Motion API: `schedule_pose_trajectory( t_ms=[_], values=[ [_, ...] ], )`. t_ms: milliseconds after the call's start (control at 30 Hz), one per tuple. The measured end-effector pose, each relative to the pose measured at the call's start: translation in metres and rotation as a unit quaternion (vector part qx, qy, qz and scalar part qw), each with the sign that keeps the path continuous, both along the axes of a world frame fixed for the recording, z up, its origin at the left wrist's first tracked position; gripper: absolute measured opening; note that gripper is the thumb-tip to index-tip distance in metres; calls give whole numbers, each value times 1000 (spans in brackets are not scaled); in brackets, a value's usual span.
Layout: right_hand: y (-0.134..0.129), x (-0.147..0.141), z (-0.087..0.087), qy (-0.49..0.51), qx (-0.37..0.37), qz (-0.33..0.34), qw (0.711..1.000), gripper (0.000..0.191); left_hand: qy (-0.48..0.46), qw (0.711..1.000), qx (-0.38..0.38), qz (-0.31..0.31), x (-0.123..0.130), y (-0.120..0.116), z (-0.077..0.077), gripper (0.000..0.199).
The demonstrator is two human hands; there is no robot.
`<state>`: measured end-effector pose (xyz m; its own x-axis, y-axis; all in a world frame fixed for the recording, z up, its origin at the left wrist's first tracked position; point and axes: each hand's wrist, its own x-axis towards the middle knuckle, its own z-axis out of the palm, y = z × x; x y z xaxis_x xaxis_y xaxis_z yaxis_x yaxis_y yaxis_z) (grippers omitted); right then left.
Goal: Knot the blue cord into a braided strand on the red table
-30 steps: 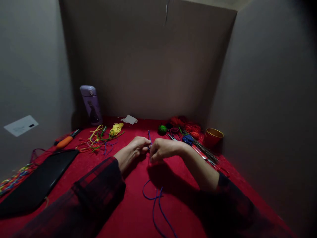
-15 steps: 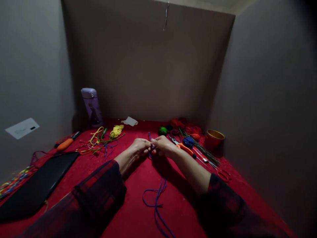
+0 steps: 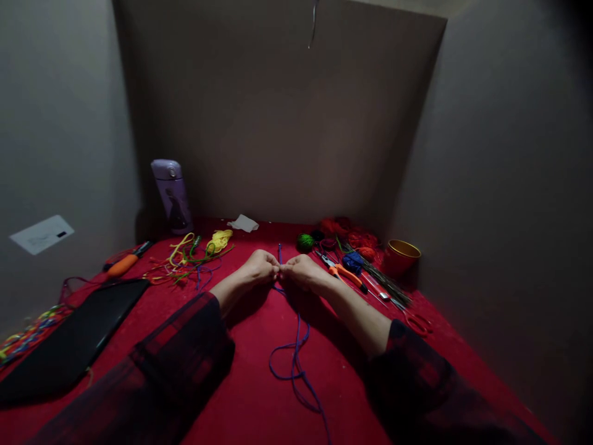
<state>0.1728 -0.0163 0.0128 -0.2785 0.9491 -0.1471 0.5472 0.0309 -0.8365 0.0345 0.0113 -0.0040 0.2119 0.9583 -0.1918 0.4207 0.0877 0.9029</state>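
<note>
My left hand (image 3: 262,267) and my right hand (image 3: 300,270) meet over the middle of the red cloth, fingertips pinched together. Both are closed on a purple-blue cord (image 3: 297,358). One short end of it points up beyond my fingers, toward the back wall. From beneath my hands the long tail runs down the cloth toward me in loose loops. The stretch between my fingertips is mostly hidden, so any knot there cannot be made out.
At left are a black tablet-like slab (image 3: 76,343), an orange-handled tool (image 3: 123,266), tangled yellow cord (image 3: 218,241) and a purple bottle (image 3: 172,198). At right lie orange pliers (image 3: 345,272), a blue yarn ball (image 3: 353,262), scissors (image 3: 417,322) and a red-gold cup (image 3: 402,256).
My hands have drawn closer, fingertips now meeting. The cord's upper end stands straighter, and its loose tail has shifted slightly on the cloth. The view has tilted a little.
</note>
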Motion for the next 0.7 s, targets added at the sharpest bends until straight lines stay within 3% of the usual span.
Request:
schedule_pose_trajectory(
  t_ms=[133, 300, 400, 500, 567, 633, 700],
  values=[
    [-1, 1, -1, 43, -26, 28, 998, 28, 18, 999, 27, -7, 0, 6, -6, 15],
    [15, 11, -13, 49, -44, 58, 996, 15, 60, 995, 82, -13, -5, 11, -12, 9],
    [22, 15, -13, -27, 33, 46, 998, 21, 76, 993, 89, -8, -7, 12, -15, 7],
    [23, 10, -8, -38, 89, -35, 995, 25, 44, 997, 70, 0, -5, 10, -14, 8],
    [19, 4, -6, 0, 39, -60, 997, 23, 16, 998, 54, 1, -3, 6, -10, 10],
    [13, -2, -5, 47, -23, -42, 998, 22, -8, 999, 39, -6, 0, 1, -5, 12],
    [7, -5, -5, 78, -37, -25, 996, 20, -18, 999, 28, -12, 1, -2, -1, 14]
  ],
)
